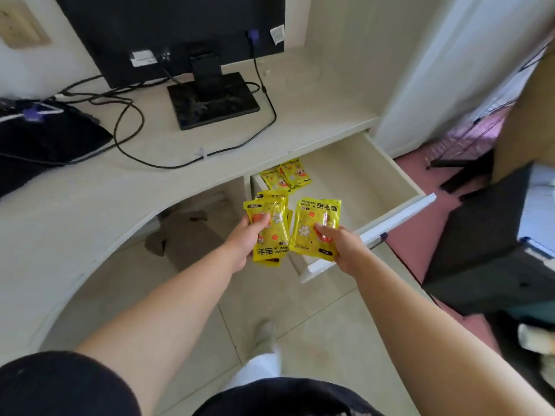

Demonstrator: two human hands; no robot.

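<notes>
My left hand (pixel 244 240) grips a small stack of yellow hand-warmer packets (pixel 274 226), thumb on the top one. My right hand (pixel 342 244) pinches a single yellow packet (pixel 315 223), thumb across its face. Both are held over the near left corner of an open drawer (pixel 375 175) under the desk. More yellow packets (pixel 286 175) lie at the drawer's back left.
The pale desk (pixel 90 205) carries a monitor seen from behind (pixel 168 34) on a black stand (pixel 213 100), cables (pixel 132 127) and a dark bag (pixel 36 139) at the left. A dark box (pixel 486 250) stands on the floor right of the drawer front (pixel 375 232).
</notes>
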